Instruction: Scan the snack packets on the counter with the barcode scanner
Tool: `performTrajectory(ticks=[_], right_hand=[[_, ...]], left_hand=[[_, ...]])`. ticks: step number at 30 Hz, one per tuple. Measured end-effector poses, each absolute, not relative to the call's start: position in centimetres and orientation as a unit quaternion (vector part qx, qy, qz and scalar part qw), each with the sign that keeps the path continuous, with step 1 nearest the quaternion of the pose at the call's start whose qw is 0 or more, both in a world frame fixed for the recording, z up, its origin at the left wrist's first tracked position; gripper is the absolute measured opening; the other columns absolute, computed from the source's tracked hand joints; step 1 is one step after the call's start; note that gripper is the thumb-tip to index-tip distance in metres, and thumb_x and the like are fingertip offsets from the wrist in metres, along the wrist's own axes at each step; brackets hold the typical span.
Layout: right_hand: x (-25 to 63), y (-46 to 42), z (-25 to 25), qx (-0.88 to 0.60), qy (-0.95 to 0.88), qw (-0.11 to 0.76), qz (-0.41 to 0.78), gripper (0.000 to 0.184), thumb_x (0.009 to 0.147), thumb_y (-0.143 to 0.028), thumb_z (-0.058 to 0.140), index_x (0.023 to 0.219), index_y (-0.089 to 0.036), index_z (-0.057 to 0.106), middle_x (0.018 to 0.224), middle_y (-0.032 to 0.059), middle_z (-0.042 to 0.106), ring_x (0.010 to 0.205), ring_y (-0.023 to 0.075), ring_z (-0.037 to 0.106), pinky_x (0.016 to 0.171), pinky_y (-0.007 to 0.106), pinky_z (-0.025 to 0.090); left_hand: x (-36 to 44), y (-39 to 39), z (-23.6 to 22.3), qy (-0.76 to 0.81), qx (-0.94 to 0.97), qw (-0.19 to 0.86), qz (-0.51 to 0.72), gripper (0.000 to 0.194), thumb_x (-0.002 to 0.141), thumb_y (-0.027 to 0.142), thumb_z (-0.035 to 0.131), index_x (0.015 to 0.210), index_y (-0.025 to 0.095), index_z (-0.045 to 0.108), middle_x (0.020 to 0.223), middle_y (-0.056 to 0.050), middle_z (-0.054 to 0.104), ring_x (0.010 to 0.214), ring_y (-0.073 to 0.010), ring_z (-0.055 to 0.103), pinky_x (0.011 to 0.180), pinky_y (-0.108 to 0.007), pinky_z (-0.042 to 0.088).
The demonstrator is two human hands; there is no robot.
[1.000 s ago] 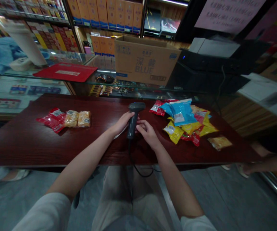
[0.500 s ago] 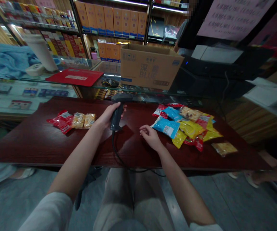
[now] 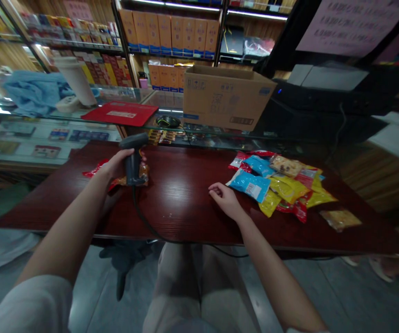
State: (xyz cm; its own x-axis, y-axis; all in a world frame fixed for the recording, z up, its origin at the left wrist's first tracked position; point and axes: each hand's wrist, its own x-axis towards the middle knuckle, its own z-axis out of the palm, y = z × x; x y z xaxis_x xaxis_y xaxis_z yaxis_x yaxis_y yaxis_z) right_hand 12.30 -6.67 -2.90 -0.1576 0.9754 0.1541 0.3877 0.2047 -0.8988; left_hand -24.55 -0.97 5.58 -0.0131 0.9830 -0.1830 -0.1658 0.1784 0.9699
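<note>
My left hand (image 3: 118,164) is wrapped round the handle of a dark barcode scanner (image 3: 134,159), its cable running down over the table edge. Behind the scanner and hand, partly hidden, are a red snack packet (image 3: 95,169) and wrapped biscuits (image 3: 146,175). My right hand (image 3: 226,200) rests low over the table with loosely curled fingers, and I see nothing in them. Close to its right lies a blue snack packet (image 3: 249,184), part of a pile with yellow packets (image 3: 289,188), red packets (image 3: 300,209) and a clear-wrapped biscuit (image 3: 285,165).
One wrapped biscuit (image 3: 340,218) lies apart at the right of the dark red table (image 3: 181,203). Beyond, a glass counter carries a cardboard box (image 3: 227,99), a computer mouse (image 3: 168,121), a red mat (image 3: 121,114), a white cup (image 3: 76,82) and a blue cloth (image 3: 34,92).
My left hand has carried the scanner leftward, from mid-table to over the red packet and biscuits. The right hand stays beside the blue packet. The view has shifted slightly left.
</note>
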Motion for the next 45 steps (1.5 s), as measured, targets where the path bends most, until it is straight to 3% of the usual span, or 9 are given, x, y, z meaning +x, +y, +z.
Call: performTrajectory(ticks=[5,14,18,28,33,36,39,42,45], right_hand=[[12.3,-6.5,-3.2,-0.527,-0.662,0.393,0.361,0.019,0.078,-0.036,0.060,0.086,-0.020,0.065,0.079,0.0031,0.069,0.074,0.0182,0.063,0.072,0.033,0.050],[12.4,-6.4,-3.0,-0.511,-0.656,0.398,0.386,0.024,0.075,-0.042,0.065,0.086,-0.020,0.067,0.083,0.0043,0.071,0.077,0.0189,0.064,0.077,0.036,0.052],[12.7,-6.1,-3.0,-0.517,-0.634,0.401,0.412,0.030,0.074,-0.046,0.067,0.088,-0.019,0.067,0.081,0.0052,0.070,0.072,0.0177,0.063,0.069,0.034,0.052],[13.0,-6.1,-3.0,-0.512,-0.612,0.410,0.442,0.036,0.074,-0.051,0.068,0.091,-0.020,0.063,0.083,0.0051,0.068,0.071,0.0167,0.063,0.061,0.030,0.051],[12.8,-6.7,-2.9,-0.525,-0.645,0.421,0.363,0.047,0.075,-0.049,0.069,0.111,-0.020,0.061,0.099,0.0084,0.067,0.081,0.0193,0.062,0.069,0.035,0.053],[12.2,-7.2,-2.5,-0.523,-0.719,0.384,0.251,0.056,0.079,-0.043,0.069,0.130,-0.022,0.056,0.124,0.0124,0.065,0.105,0.0256,0.061,0.091,0.044,0.050],[11.5,-7.6,-2.3,-0.516,-0.776,0.313,0.182,0.056,0.083,-0.039,0.067,0.136,-0.024,0.055,0.139,0.0122,0.059,0.125,0.0304,0.054,0.105,0.050,0.040],[11.1,-7.6,-2.1,-0.535,-0.778,0.287,0.162,0.044,0.085,-0.039,0.066,0.125,-0.021,0.060,0.132,0.0130,0.064,0.121,0.0313,0.057,0.103,0.049,0.040],[11.1,-7.6,-1.9,-0.562,-0.754,0.306,0.146,0.037,0.080,-0.045,0.070,0.105,-0.019,0.061,0.111,0.0120,0.070,0.103,0.0298,0.064,0.094,0.044,0.044]], left_hand=[[-24.7,-0.7,5.2,0.499,0.357,0.624,0.484,0.042,0.102,0.025,0.029,0.086,0.013,0.066,0.072,-0.003,0.073,0.066,-0.0126,0.064,0.066,-0.022,0.053],[-24.8,-0.1,3.5,0.462,0.358,0.630,0.512,0.026,0.083,0.037,0.057,0.082,0.014,0.069,0.074,-0.010,0.073,0.069,-0.0202,0.070,0.067,-0.029,0.058],[-24.1,0.2,2.7,0.423,0.366,0.650,0.514,0.028,0.082,0.039,0.060,0.082,0.012,0.068,0.071,-0.008,0.072,0.067,-0.0185,0.070,0.071,-0.029,0.057],[-13.8,-0.2,1.6,0.332,0.371,0.714,0.492,0.033,0.081,0.046,0.063,0.084,0.013,0.066,0.073,-0.007,0.072,0.073,-0.0192,0.072,0.079,-0.030,0.054],[-8.5,-0.7,1.2,0.292,0.375,0.736,0.482,0.035,0.080,0.048,0.066,0.085,0.013,0.065,0.076,-0.008,0.072,0.073,-0.0189,0.071,0.077,-0.030,0.051],[-7.3,-1.2,1.2,0.275,0.369,0.742,0.487,0.034,0.080,0.047,0.066,0.086,0.013,0.065,0.076,-0.006,0.071,0.069,-0.0168,0.069,0.072,-0.028,0.051],[-7.2,-1.7,1.4,0.267,0.340,0.752,0.497,0.033,0.080,0.047,0.063,0.085,0.015,0.064,0.074,-0.004,0.069,0.064,-0.0147,0.066,0.069,-0.028,0.052],[-7.3,-1.9,1.5,0.256,0.328,0.758,0.502,0.030,0.081,0.046,0.063,0.084,0.016,0.064,0.070,-0.002,0.067,0.061,-0.0127,0.063,0.069,-0.027,0.052],[-7.2,-2.3,1.7,0.248,0.340,0.751,0.509,0.031,0.080,0.046,0.064,0.085,0.015,0.065,0.069,-0.001,0.065,0.057,-0.0103,0.060,0.067,-0.025,0.052]])
